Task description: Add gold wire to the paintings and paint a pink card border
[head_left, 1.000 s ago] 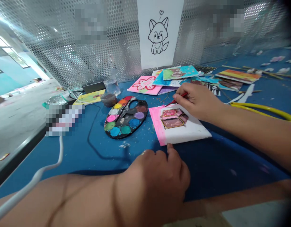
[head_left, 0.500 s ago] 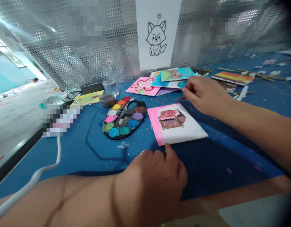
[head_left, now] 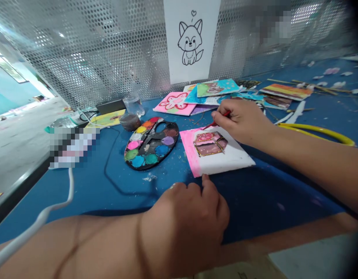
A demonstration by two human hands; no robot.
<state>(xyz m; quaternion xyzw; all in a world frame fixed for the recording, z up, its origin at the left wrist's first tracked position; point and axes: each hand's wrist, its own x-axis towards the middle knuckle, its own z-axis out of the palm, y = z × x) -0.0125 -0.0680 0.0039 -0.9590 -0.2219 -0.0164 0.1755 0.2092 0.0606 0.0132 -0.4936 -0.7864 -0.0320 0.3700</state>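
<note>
My right hand (head_left: 235, 118) is closed in a pinch around a thin red paintbrush (head_left: 215, 123). The brush tip is low at the top edge of a small white canvas (head_left: 231, 162). This canvas carries a painted brown and pink chest (head_left: 210, 144) with gold outlines; pink paint covers its left side and part of its top edge. My left hand (head_left: 193, 221) rests in front, holding nothing, its index finger stretched to the canvas's near edge and the other fingers bent. To the left lies a black oval paint palette (head_left: 152, 144) with several colours.
Behind the palette stand a cup of murky water (head_left: 130, 122) and a clear cup (head_left: 134, 106). Painted canvases (head_left: 175, 103) are piled at the back, below a fox drawing (head_left: 191, 42) on a perforated metal screen. A yellow loop-shaped object (head_left: 321, 131) lies beyond my right forearm. A white cable (head_left: 51, 207) crosses the left.
My right hand has moved left and nearer, bringing the brush tip left along the canvas's top edge. The yellow loop now shows beyond my forearm. My left hand stays at the canvas.
</note>
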